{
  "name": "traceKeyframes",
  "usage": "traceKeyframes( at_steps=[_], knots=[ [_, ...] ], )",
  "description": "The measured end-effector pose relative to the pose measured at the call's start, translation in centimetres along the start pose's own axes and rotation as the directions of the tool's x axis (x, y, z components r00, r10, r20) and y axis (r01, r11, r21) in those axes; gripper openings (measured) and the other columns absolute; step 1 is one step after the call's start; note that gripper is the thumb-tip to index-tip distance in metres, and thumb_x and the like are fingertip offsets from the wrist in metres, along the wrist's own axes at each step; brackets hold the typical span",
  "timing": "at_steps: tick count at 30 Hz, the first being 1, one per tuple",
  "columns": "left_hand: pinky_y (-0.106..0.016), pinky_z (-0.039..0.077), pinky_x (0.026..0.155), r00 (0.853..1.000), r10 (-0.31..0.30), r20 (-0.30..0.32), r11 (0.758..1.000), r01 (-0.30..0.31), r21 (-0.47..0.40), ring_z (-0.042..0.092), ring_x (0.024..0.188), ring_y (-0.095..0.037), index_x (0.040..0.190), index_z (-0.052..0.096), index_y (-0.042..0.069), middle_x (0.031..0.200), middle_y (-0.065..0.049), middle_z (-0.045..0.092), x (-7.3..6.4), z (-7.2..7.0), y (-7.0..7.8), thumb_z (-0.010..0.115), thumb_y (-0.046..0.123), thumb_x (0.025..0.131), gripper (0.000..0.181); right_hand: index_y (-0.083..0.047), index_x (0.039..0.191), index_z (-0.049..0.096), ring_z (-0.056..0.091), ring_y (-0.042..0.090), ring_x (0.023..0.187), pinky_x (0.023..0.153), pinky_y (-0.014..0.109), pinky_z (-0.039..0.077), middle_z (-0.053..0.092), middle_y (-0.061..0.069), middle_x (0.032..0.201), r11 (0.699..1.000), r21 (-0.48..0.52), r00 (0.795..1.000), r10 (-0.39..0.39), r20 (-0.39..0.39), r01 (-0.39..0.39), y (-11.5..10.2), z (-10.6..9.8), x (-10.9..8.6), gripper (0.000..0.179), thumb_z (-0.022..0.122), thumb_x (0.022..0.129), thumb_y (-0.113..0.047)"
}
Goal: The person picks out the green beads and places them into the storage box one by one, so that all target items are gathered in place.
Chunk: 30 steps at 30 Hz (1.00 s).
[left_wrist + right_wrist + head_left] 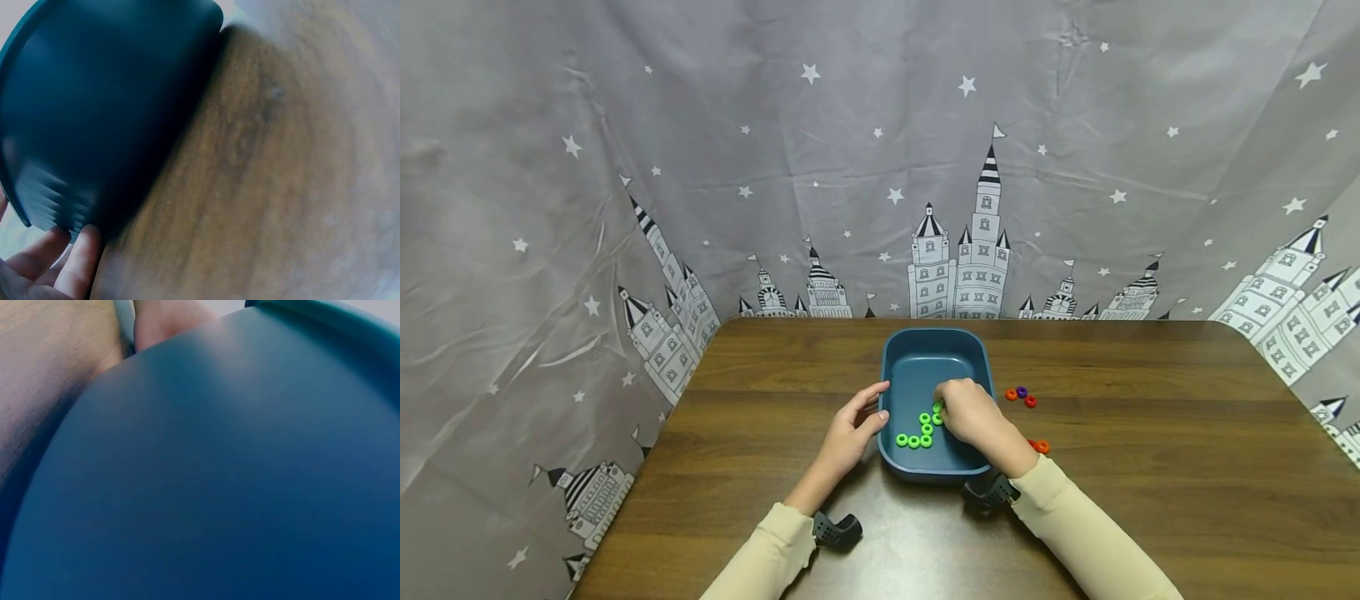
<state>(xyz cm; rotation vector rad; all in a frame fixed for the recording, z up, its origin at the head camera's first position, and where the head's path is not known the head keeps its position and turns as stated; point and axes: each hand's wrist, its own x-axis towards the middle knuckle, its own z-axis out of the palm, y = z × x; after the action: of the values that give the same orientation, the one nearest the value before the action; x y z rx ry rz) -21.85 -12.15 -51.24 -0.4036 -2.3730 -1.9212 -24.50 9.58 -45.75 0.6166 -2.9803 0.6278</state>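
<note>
A blue plastic bin (891, 462) stands on the table, and several bright green ring beads (913, 442) lie on its floor in a bent, stepped line. My left hand (850, 429) rests at the bin's left side with the thumb and fingers spread; in the left wrist view its fingertips (85, 240) touch the ribbed outer wall. My right hand (973, 412) reaches over the right rim into the bin, fingers curled downward, pinching a green bead (937, 409) at the upper end of the line. The bin wall hides most of that hand in the right wrist view.
Right of the bin, an orange bead (1011, 394), a purple bead (1022, 392) and a red bead (1030, 402) lie on the wooden table (1150, 467). Nearer my right forearm lies another orange bead (1042, 447) beside a partly covered red one. A grey castle-print curtain (850, 150) hangs behind.
</note>
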Motion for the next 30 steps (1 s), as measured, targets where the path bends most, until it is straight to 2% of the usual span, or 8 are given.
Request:
traceKeyframes(
  at_steps=[8, 13, 19, 22, 26, 30],
  knots=[
    [-0.032, 0.053, 0.097, 1.0, -0.007, 0.001, 1.0, 0.007, 0.013, 0.059, 0.129, -0.043, 0.143, 0.058, 0.006, 0.141, -0.025, 0.06, -0.12, 0.04, 0.14, 0.062, 0.008, 0.098, 0.045, -0.005, 0.079, 0.073, 0.054, 0.016, 0.066, 0.062, 0.034, 0.049, 0.066, 0.004, 0.073, 1.0, -0.003, 1.0, -0.013, -0.01, 0.013, -0.04, 0.04, -0.19, 0.018, 0.062, 0.079, 0.009],
    [-0.029, 0.053, 0.096, 1.0, -0.004, 0.002, 1.0, 0.004, 0.007, 0.059, 0.129, -0.042, 0.143, 0.057, 0.006, 0.142, -0.025, 0.06, -0.06, 0.06, 0.07, 0.061, 0.008, 0.098, 0.045, -0.005, 0.076, 0.072, 0.054, 0.017, 0.065, 0.06, 0.035, 0.048, 0.065, 0.004, 0.071, 1.0, -0.009, 0.999, -0.026, -0.024, 0.026, -0.02, 0.03, -0.28, 0.018, 0.061, 0.077, 0.009],
    [-0.024, 0.053, 0.092, 1.0, 0.007, 0.001, 1.0, -0.007, 0.007, 0.062, 0.124, -0.043, 0.143, 0.057, 0.005, 0.14, -0.027, 0.06, 0.01, 0.08, 0.02, 0.061, 0.008, 0.098, 0.045, -0.004, 0.081, 0.075, 0.06, 0.016, 0.068, 0.063, 0.036, 0.053, 0.07, 0.005, 0.076, 1.0, -0.006, 0.999, -0.028, -0.024, 0.028, -0.02, 0.01, -0.28, 0.019, 0.062, 0.078, 0.009],
    [-0.024, 0.054, 0.091, 1.0, 0.018, 0.003, 1.0, -0.018, 0.008, 0.063, 0.122, -0.042, 0.143, 0.057, 0.004, 0.14, -0.027, 0.06, -0.01, 0.06, -0.01, 0.061, 0.008, 0.098, 0.045, -0.006, 0.075, 0.072, 0.054, 0.015, 0.065, 0.059, 0.032, 0.047, 0.064, 0.003, 0.07, 1.0, -0.001, 0.999, -0.029, -0.016, 0.029, 0.01, 0.03, -0.23, 0.019, 0.061, 0.079, 0.01],
    [-0.024, 0.053, 0.091, 1.0, 0.023, 0.005, 1.0, -0.023, 0.017, 0.064, 0.121, -0.042, 0.143, 0.056, 0.004, 0.14, -0.027, 0.06, -0.01, 0.03, -0.09, 0.061, 0.007, 0.098, 0.045, -0.008, 0.066, 0.063, 0.043, 0.015, 0.06, 0.055, 0.027, 0.034, 0.048, -0.001, 0.063, 1.0, 0.002, 1.0, -0.03, -0.007, 0.03, 0.0, -0.01, -0.22, 0.022, 0.061, 0.079, 0.01],
    [-0.02, 0.051, 0.091, 1.0, 0.005, 0.011, 1.0, -0.005, 0.001, 0.062, 0.124, -0.044, 0.144, 0.056, 0.005, 0.142, -0.027, 0.059, 0.07, 0.03, -0.01, 0.061, 0.008, 0.098, 0.045, -0.009, 0.067, 0.062, 0.043, 0.015, 0.06, 0.055, 0.027, 0.033, 0.048, -0.001, 0.063, 1.0, 0.001, 1.0, -0.027, -0.003, 0.027, 0.0, 0.0, -0.21, 0.023, 0.062, 0.079, 0.01]
  ],
)
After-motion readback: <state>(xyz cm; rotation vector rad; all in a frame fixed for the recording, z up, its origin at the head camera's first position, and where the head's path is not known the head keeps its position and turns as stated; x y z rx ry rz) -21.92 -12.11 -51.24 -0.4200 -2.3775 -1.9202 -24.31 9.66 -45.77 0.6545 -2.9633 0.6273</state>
